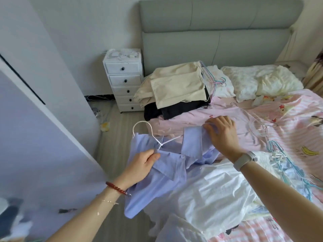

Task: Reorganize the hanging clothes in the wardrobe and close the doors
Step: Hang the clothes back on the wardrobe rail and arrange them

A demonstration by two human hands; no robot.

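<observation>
A light blue shirt point(162, 173) lies over the near edge of the bed, with a white wire hanger point(150, 131) partly inside its neck. My left hand point(141, 165) pinches the shirt's collar just below the hanger's twisted neck. My right hand point(222, 135) grips the shirt's far shoulder and collar flap, fingers curled into the cloth. A white garment point(215, 187) lies beside the shirt on the bed. The wardrobe door point(35, 145) stands open at the left; its inside is out of view.
A pile of cream and black folded clothes point(174, 91) on hangers sits near the headboard. Loose wire hangers point(279, 154) lie on the pink bedcover point(288, 119) at right. A white chest of drawers point(124, 81) stands beside the bed. Pillows point(258, 81) lie at the head.
</observation>
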